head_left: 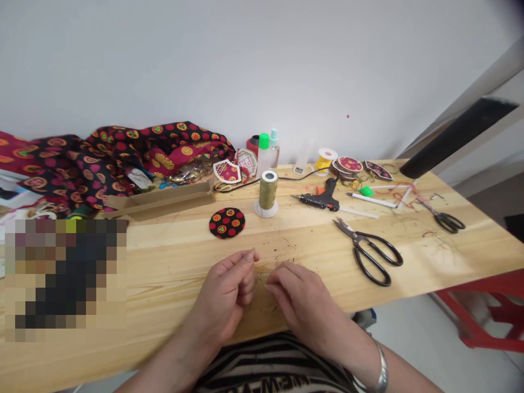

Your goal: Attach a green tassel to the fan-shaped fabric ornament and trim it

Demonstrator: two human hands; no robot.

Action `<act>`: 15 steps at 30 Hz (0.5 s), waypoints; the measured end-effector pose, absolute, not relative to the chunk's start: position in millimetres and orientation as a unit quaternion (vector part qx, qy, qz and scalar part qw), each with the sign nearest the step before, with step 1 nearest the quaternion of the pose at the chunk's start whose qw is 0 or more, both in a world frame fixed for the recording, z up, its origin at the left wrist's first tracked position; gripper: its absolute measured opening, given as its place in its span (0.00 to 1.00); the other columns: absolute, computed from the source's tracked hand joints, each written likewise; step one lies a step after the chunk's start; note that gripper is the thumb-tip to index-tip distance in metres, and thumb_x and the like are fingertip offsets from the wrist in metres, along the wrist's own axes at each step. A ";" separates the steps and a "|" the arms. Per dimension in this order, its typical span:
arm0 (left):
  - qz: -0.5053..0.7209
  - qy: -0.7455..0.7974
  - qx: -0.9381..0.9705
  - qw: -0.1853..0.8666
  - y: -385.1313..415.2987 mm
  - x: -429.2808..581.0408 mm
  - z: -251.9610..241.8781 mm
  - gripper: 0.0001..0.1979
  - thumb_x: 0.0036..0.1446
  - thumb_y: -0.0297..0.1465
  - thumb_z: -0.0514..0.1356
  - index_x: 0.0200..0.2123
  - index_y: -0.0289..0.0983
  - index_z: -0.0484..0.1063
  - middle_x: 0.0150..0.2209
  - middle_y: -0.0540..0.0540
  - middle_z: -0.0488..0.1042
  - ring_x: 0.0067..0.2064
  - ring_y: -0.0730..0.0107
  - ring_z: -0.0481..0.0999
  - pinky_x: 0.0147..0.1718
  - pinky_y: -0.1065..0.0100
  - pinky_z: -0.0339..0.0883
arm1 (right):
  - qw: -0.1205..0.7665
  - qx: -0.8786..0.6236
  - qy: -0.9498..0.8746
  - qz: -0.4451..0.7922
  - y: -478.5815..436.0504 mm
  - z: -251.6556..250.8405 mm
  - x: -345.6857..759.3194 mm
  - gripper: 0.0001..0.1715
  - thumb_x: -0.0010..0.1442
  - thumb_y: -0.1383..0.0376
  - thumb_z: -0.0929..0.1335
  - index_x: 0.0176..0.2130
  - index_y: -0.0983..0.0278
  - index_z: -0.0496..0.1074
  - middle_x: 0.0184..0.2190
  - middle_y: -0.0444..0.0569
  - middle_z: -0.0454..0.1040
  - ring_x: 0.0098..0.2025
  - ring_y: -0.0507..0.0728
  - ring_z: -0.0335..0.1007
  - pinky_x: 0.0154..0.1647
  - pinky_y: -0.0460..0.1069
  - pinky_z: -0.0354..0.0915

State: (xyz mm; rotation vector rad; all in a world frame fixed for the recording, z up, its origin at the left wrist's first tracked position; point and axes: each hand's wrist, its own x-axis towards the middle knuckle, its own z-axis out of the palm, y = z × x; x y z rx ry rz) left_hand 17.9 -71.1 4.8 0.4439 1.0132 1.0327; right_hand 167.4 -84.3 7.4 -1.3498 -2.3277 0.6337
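Note:
My left hand (232, 286) is closed in a pinch, thumb pressed on the bent fingers, above the front part of the wooden table. Close beside it, my right hand (301, 303) has thumb and forefinger pinched together. Whatever either hand holds is too small or hidden to make out. Just beyond my left hand lies a round black fabric patch (227, 222) with red and yellow motifs. A spool of olive-green thread (268, 192) stands upright behind the hands. Large black-handled scissors (366, 251) lie with blades apart to the right of my right hand.
A black glue gun (323, 196) lies behind the scissors. Bottles, including a green-capped bottle (264, 155), stand near the wall. Patterned fabric (164, 144) and a cardboard tray (164, 201) fill the back left. Smaller scissors (448, 221) lie right. A red stool (483, 311) stands beyond the table edge (483, 271).

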 end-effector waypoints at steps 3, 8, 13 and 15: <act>0.470 0.467 0.207 0.720 -70.4 17.6 6.6 0.10 0.50 0.34 0.63 0.28 0.35 0.67 0.14 0.61 0.50 0.17 0.83 0.44 0.15 0.77 0.38 | 0.192 -0.484 -0.820 0.238 -84.2 7.8 168.3 0.08 0.62 0.71 0.62 0.31 0.66 0.68 0.30 0.50 0.70 0.33 0.55 0.66 0.33 0.49 0.64; 0.462 0.479 0.223 0.712 -71.4 20.0 5.2 0.12 0.51 0.37 0.63 0.26 0.35 0.66 0.14 0.60 0.50 0.17 0.82 0.45 0.16 0.76 0.38 | 0.224 -0.485 -0.807 0.252 -81.8 6.6 171.9 0.08 0.61 0.71 0.62 0.30 0.64 0.67 0.28 0.48 0.70 0.31 0.54 0.66 0.32 0.48 0.64; 0.441 0.531 0.327 0.646 -77.0 22.3 2.4 0.12 0.53 0.38 0.61 0.27 0.35 0.70 0.15 0.58 0.54 0.18 0.80 0.49 0.16 0.75 0.42 | 0.430 -0.455 -0.749 0.217 -77.6 8.1 170.6 0.06 0.58 0.70 0.67 0.39 0.63 0.70 0.32 0.47 0.71 0.35 0.53 0.67 0.35 0.47 0.65; 0.432 0.527 0.358 0.638 -78.5 23.2 3.6 0.11 0.54 0.37 0.60 0.28 0.35 0.72 0.17 0.57 0.59 0.20 0.80 0.53 0.18 0.76 0.46 | 0.443 -0.435 -0.756 0.206 -76.8 10.5 168.6 0.09 0.58 0.70 0.68 0.41 0.63 0.71 0.32 0.47 0.71 0.35 0.53 0.67 0.35 0.48 0.65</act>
